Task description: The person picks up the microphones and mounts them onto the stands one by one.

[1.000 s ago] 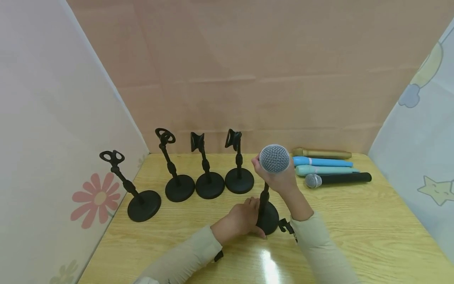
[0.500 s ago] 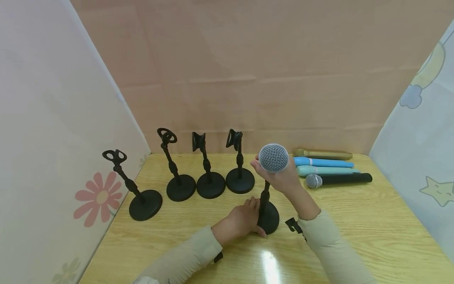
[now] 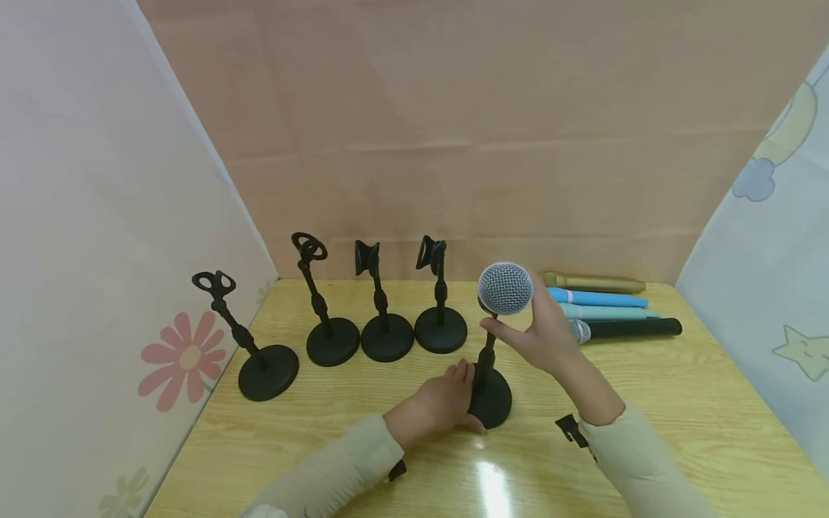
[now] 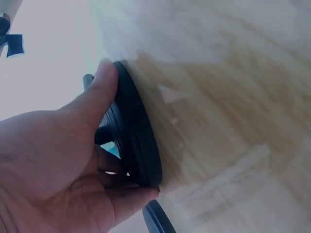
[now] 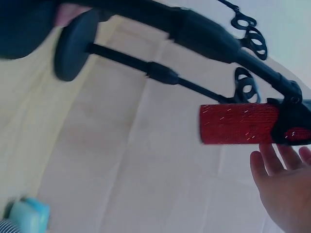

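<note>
A microphone with a silver mesh head (image 3: 506,288) and a red handle (image 5: 238,124) sits in the clip (image 5: 290,119) of a black desk microphone stand (image 3: 490,403). My left hand (image 3: 434,406) holds this stand by its round base (image 4: 137,131), thumb on one side of the rim and fingers on the other. Beside the microphone is my right hand (image 3: 552,332), its thumb stretched out just below the mesh head. In the right wrist view, the fingers (image 5: 272,162) are loosely extended close under the red handle, not wrapped round it.
Several black stands with bare clips, such as the leftmost stand (image 3: 268,373), line the table's left and back. At the back right lie a gold microphone (image 3: 596,283), a blue one (image 3: 602,298), a mint one (image 3: 612,313) and a black one (image 3: 635,329).
My right hand has let go of the microphone and shifted right, its fingers spreading. The microphone stays up on the stand. The left hand keeps its hold on the base.
</note>
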A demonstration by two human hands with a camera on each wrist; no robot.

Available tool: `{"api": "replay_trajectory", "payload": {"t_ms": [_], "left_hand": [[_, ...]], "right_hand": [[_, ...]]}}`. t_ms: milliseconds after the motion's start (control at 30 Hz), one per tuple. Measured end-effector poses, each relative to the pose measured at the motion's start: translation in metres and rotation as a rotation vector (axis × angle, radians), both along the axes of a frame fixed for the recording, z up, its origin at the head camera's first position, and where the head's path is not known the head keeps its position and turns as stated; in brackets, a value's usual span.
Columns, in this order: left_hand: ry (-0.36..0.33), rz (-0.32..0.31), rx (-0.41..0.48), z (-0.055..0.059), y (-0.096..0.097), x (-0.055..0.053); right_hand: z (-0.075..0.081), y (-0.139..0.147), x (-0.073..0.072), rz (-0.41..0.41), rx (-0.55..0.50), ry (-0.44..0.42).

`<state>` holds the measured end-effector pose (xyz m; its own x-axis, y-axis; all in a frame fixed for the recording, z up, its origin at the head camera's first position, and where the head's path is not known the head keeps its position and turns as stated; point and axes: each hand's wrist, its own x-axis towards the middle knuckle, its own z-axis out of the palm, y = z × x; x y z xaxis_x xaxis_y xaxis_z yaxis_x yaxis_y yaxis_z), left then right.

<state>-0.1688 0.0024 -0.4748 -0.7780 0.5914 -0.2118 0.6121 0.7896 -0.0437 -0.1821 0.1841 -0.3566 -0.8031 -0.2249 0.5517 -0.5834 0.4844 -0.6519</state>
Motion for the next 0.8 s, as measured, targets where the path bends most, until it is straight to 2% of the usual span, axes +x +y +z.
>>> {"api": "replay_trajectory", "payload": {"t_ms": [200, 300, 433, 600, 800], "left_hand": [[-0.037, 0.024, 0.016, 0.003, 0.000, 0.002], [-0.074, 0.015, 0.068, 0.006, -0.004, 0.000], [-0.144, 0.018, 0.146, 0.009, -0.010, -0.003], [-0.210, 0.030, 0.211, 0.005, -0.018, -0.010], [-0.219, 0.042, 0.257, 0.004, -0.028, -0.017]], "right_hand": [[-0.023, 0.019, 0.011, -0.009, 0.046, 0.060], [-0.036, 0.025, 0.014, 0.009, 0.088, 0.089], [-0.053, 0.031, 0.016, 0.041, 0.118, 0.063], [-0.071, 0.034, 0.019, 0.081, 0.190, -0.016], [-0.084, 0.036, 0.023, 0.086, 0.357, -0.191]]}}
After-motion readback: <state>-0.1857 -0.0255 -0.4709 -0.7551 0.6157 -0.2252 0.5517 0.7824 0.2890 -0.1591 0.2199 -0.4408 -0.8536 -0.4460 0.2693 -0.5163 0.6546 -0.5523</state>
